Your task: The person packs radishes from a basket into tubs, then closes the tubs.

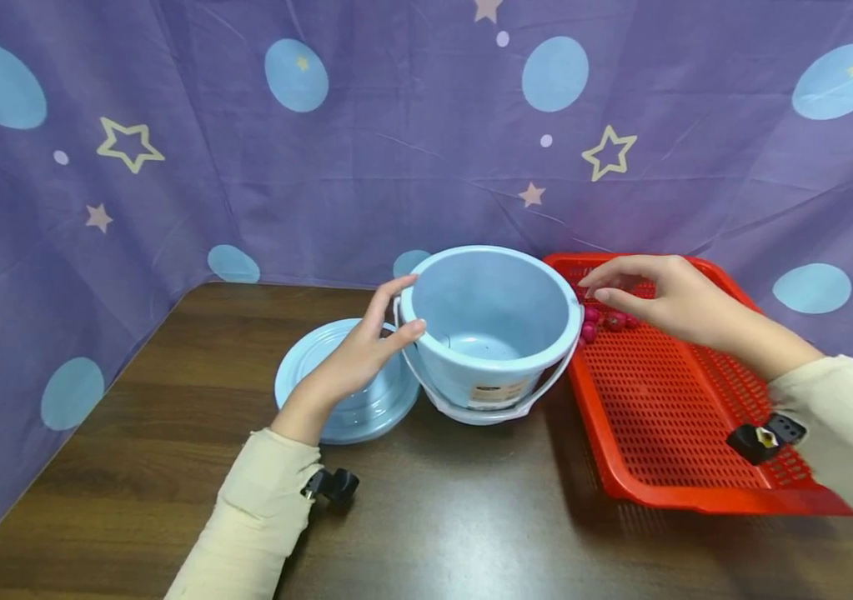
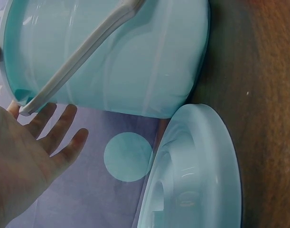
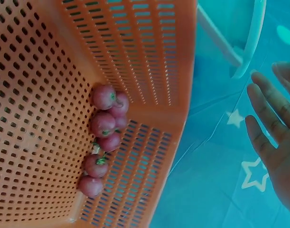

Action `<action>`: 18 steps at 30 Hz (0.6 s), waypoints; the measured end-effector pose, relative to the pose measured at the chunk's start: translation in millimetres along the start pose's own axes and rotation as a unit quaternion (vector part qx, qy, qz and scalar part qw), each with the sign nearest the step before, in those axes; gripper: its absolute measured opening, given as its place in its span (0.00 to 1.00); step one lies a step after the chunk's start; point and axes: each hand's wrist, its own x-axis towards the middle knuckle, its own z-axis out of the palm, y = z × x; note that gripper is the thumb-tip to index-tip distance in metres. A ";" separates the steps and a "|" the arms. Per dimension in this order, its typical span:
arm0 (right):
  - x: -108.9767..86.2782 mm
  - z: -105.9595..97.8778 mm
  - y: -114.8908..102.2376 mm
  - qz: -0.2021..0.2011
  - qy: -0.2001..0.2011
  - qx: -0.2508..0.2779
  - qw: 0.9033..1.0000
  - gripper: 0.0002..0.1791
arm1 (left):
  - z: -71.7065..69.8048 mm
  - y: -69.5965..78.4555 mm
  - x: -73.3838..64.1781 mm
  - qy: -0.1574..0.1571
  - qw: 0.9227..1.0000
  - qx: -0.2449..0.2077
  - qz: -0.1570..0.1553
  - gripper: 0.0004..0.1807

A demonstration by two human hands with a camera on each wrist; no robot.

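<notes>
A light blue bucket [image 1: 483, 379] stands upright on the table, its inside bare apart from small dark specks. Its pale handle [image 1: 429, 392] hangs down over the front. At the left rim is my left hand [image 1: 354, 354], the fingers loosely spread outside the bucket and the thumb by the rim; in the left wrist view three fingers lie free below the handle's end. My right hand [image 1: 662, 296] hovers beside the right rim, above the red basket's near-left part, with its fingers slightly bent and nothing in them. A round light blue lid [image 1: 351, 425] lies left of the bucket.
A red perforated basket [image 1: 609, 450] stands right of the bucket. Several small round pinkish-red vegetables or fruits [image 3: 103, 123] with green stems lie along its far-left corner. Behind the dark wooden table [image 1: 133, 467] hangs a purple patterned cloth [image 1: 396, 125].
</notes>
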 end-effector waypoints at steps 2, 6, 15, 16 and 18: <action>1.8 1.7 5.8 0.017 -0.002 -0.001 1.000 0.13 | 0.2 0.1 -0.1 -0.002 1.000 -0.004 0.000 0.38; 4.4 8.2 18.9 0.050 -0.024 0.011 0.998 0.12 | 0.4 -0.7 0.2 -0.003 1.000 -0.010 -0.002 0.39; 9.9 26.6 44.8 0.070 -0.063 -0.009 0.996 0.11 | -0.3 -1.5 0.8 -0.005 1.000 -0.014 0.000 0.39; 10.8 28.9 47.6 0.070 -0.068 -0.017 0.995 0.11 | -0.5 -1.6 0.8 -0.005 1.000 -0.013 0.000 0.39; 12.6 33.5 53.3 0.071 -0.078 -0.028 0.994 0.12 | -0.6 -1.9 0.8 -0.004 1.000 -0.014 0.001 0.39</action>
